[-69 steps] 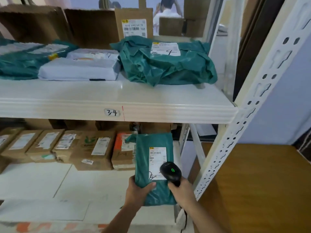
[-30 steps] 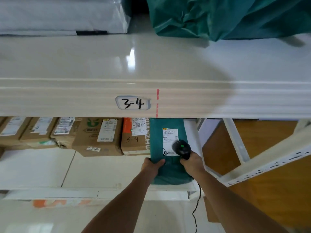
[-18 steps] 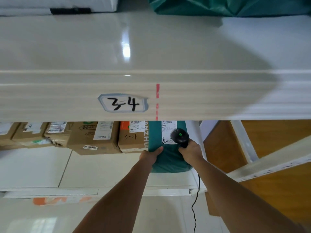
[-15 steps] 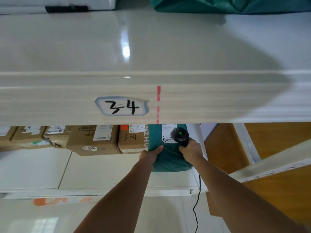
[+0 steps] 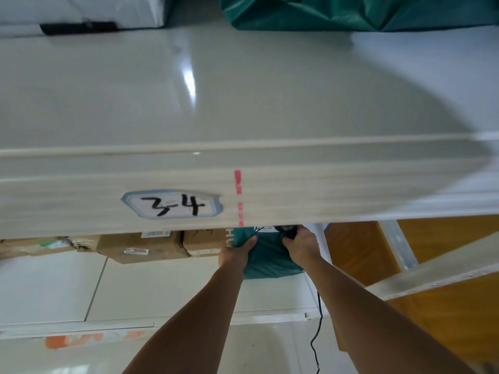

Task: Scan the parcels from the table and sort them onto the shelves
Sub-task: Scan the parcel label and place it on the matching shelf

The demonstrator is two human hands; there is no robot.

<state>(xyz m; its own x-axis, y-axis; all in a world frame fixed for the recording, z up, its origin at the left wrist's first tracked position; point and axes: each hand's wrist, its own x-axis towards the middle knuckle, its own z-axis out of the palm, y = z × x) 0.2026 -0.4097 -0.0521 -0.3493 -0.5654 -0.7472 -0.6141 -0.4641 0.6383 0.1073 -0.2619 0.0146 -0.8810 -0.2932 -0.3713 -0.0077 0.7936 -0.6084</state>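
Teal plastic wraps the parcel (image 5: 266,259) that both hands hold on the lower shelf (image 5: 151,287), a little right of centre at about five o'clock in the view. The left hand (image 5: 235,254) grips the parcel's left edge, thumb laid over the top and fingers curled beneath. The right hand (image 5: 302,245) is wrapped around a black handheld scanner (image 5: 288,230) and rests against the parcel's right side; only the lower part of the scanner shows, the rest hidden behind the upper shelf. A black cable (image 5: 316,330) hangs from it toward six o'clock. The far end of the parcel, with a sliver of its white label (image 5: 266,228), disappears under the front edge of the upper shelf (image 5: 243,98).

Just beside the parcel at nine o'clock stand brown cardboard boxes (image 5: 151,247) in a row on the same lower shelf; the nearest one touches the parcel's left side. The upper shelf fills the top half of the view, pale and glossy, its front lip bearing a handwritten tag "3-4" (image 5: 172,206) and a red dashed mark (image 5: 238,197) just right of it. On top of it, at twelve o'clock, lies another teal bag (image 5: 351,12), and at eleven o'clock a white wrapped package (image 5: 81,9). A perforated white upright (image 5: 437,271) slants across at four o'clock, with brown wood flooring (image 5: 445,306) behind.
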